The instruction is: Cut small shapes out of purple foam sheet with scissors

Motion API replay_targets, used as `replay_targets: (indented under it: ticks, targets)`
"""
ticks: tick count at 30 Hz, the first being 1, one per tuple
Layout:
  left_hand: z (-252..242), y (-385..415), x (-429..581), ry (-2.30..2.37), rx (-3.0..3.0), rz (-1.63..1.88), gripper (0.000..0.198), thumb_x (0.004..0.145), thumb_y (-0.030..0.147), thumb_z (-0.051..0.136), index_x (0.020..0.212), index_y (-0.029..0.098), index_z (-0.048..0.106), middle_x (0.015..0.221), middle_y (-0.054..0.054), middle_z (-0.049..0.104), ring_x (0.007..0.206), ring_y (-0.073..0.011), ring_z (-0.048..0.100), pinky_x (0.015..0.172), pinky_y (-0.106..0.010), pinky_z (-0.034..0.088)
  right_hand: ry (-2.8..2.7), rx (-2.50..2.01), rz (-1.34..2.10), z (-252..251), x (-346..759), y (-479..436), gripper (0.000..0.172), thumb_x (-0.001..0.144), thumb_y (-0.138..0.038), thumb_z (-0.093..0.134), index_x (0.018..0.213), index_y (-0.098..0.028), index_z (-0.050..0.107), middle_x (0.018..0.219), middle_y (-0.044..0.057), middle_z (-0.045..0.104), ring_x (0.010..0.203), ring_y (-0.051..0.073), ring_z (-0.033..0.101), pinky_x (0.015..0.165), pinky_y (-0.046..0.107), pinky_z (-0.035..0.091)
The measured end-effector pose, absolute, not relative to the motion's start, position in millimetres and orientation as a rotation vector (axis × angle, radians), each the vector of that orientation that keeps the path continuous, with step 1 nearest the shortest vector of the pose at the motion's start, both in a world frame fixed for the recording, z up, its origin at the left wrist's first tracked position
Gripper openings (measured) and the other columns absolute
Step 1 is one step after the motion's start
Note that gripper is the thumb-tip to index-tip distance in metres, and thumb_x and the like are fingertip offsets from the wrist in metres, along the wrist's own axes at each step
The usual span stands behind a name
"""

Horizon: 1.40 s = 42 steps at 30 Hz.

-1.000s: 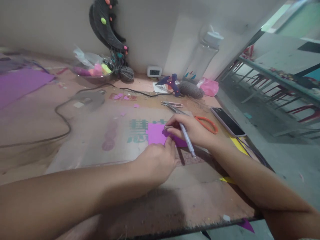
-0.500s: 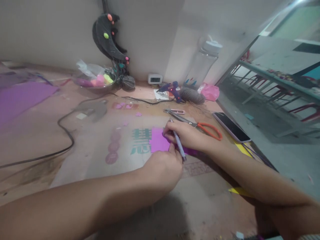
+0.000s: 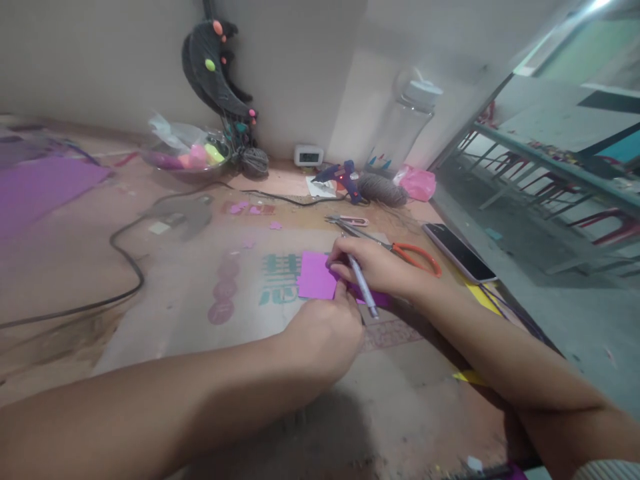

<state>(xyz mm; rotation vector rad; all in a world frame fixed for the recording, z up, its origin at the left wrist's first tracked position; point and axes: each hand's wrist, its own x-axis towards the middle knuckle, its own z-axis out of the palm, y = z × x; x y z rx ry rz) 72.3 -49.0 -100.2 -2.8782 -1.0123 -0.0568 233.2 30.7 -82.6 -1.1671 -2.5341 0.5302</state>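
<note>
A small purple sheet (image 3: 317,276) lies on a printed plastic sheet (image 3: 170,320) in front of me. My left hand (image 3: 325,337) has its fingers curled, their tips pressed on the purple sheet's near right part. My right hand (image 3: 367,263) rests over the sheet's right side, closed around a pale pen (image 3: 364,288) that slants back toward me. The writing tip is hidden behind the fingers. Just beyond the right hand lie orange-handled pliers (image 3: 417,257), partly covered by it, and a small pink-handled snipper (image 3: 355,221).
A phone (image 3: 460,253) lies near the right table edge. Behind are a glue gun (image 3: 345,180), grey yarn (image 3: 383,190), a clear bottle (image 3: 403,130), a small clock (image 3: 309,156) and a bowl (image 3: 185,167). A black cord (image 3: 143,267) runs across the left side. Small purple cutouts (image 3: 275,226) are scattered about.
The pen's back end has swung slightly right, and the right hand has shifted a little on the sheet. My left hand stays pressed down. The whole view has moved slightly.
</note>
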Motion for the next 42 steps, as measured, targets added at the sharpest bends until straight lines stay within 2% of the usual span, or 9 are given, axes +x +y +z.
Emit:
replay_targets:
  ticks: [2, 8, 12, 18, 23, 28, 33, 38, 42]
  targets:
    - [-100, -49, 72, -0.995, -2.885, -0.060, 0.047, 0.098, 0.030, 0.053, 0.130, -0.002, 0.064, 0.128, -0.034, 0.065, 0.077, -0.0296, 0.076, 0.057, -0.035, 0.060, -2.607, -1.167, 0.599, -80, 234, 31, 0.006, 0.086, -0.015, 0.062, 0.089, -0.019, 0.064, 0.085, 0.003, 0.070, 0.075, 0.018, 0.063, 0.068, 0.027, 0.046]
    - [-101, -51, 73, -1.030, -2.872, -0.010, 0.058, 0.098, 0.031, 0.053, 0.141, -0.008, 0.051, 0.135, -0.039, 0.056, 0.074, -0.0280, 0.076, 0.056, -0.033, 0.059, -2.497, -1.200, 0.416, -85, 240, 41, 0.004, 0.087, -0.015, 0.061, 0.086, -0.019, 0.063, 0.081, 0.004, 0.069, 0.075, 0.018, 0.062, 0.068, 0.027, 0.046]
    - [-99, -52, 73, -1.019, -2.880, -0.028, 0.053, 0.099, 0.032, 0.053, 0.136, -0.005, 0.058, 0.134, -0.037, 0.058, 0.072, -0.0278, 0.076, 0.057, -0.034, 0.059, -2.624, -1.131, 0.625, -80, 247, 40, 0.005, 0.087, -0.015, 0.063, 0.089, -0.020, 0.064, 0.084, 0.002, 0.072, 0.075, 0.017, 0.065, 0.067, 0.026, 0.047]
    - [-101, -52, 72, -1.042, -2.871, -0.070, 0.052, 0.098, 0.030, 0.054, 0.136, -0.004, 0.058, 0.134, -0.038, 0.058, 0.078, -0.0283, 0.076, 0.060, -0.034, 0.060, -2.568, -1.150, 0.369, -84, 244, 38, 0.006, 0.088, -0.016, 0.059, 0.084, -0.019, 0.062, 0.082, 0.004, 0.069, 0.074, 0.018, 0.062, 0.068, 0.028, 0.046]
    - [-100, -53, 71, -1.030, -2.858, -0.117, 0.049, 0.098, 0.030, 0.054, 0.133, -0.004, 0.061, 0.126, -0.035, 0.065, 0.071, -0.0266, 0.074, 0.059, -0.035, 0.060, -2.683, -1.028, 0.606, -80, 243, 36, 0.005, 0.088, -0.016, 0.060, 0.088, -0.019, 0.063, 0.085, 0.003, 0.070, 0.075, 0.018, 0.063, 0.068, 0.026, 0.047]
    - [-100, -55, 72, -1.054, -2.852, -0.054, 0.052, 0.098, 0.029, 0.053, 0.139, -0.004, 0.056, 0.133, -0.036, 0.060, 0.077, -0.0274, 0.075, 0.058, -0.033, 0.059, -2.593, -1.099, 0.368, -86, 245, 42, 0.009, 0.092, -0.020, 0.060, 0.083, -0.020, 0.063, 0.081, 0.004, 0.068, 0.075, 0.019, 0.061, 0.068, 0.028, 0.045]
    - [-98, -55, 73, -1.037, -2.861, -0.014, 0.051, 0.099, 0.028, 0.051, 0.139, -0.005, 0.056, 0.129, -0.035, 0.064, 0.073, -0.0254, 0.075, 0.060, -0.033, 0.059, -2.616, -1.004, 0.736, -83, 245, 42, 0.005, 0.091, -0.020, 0.061, 0.086, -0.020, 0.063, 0.085, 0.003, 0.071, 0.076, 0.017, 0.065, 0.069, 0.026, 0.048]
    - [-102, -55, 73, -1.053, -2.832, -0.057, 0.053, 0.099, 0.031, 0.053, 0.138, -0.004, 0.057, 0.131, -0.037, 0.061, 0.078, -0.0282, 0.076, 0.058, -0.033, 0.059, -2.553, -1.109, 0.475, -81, 242, 39, 0.009, 0.090, -0.017, 0.060, 0.081, -0.019, 0.062, 0.081, 0.003, 0.068, 0.076, 0.018, 0.062, 0.070, 0.028, 0.046]
    - [-104, -56, 72, -1.037, -2.826, -0.111, 0.046, 0.099, 0.031, 0.054, 0.130, -0.001, 0.064, 0.127, -0.035, 0.065, 0.070, -0.0263, 0.074, 0.056, -0.034, 0.058, -2.603, -1.014, 0.719, -82, 241, 38, 0.006, 0.089, -0.016, 0.060, 0.085, -0.020, 0.062, 0.084, 0.002, 0.069, 0.076, 0.017, 0.064, 0.070, 0.027, 0.048]
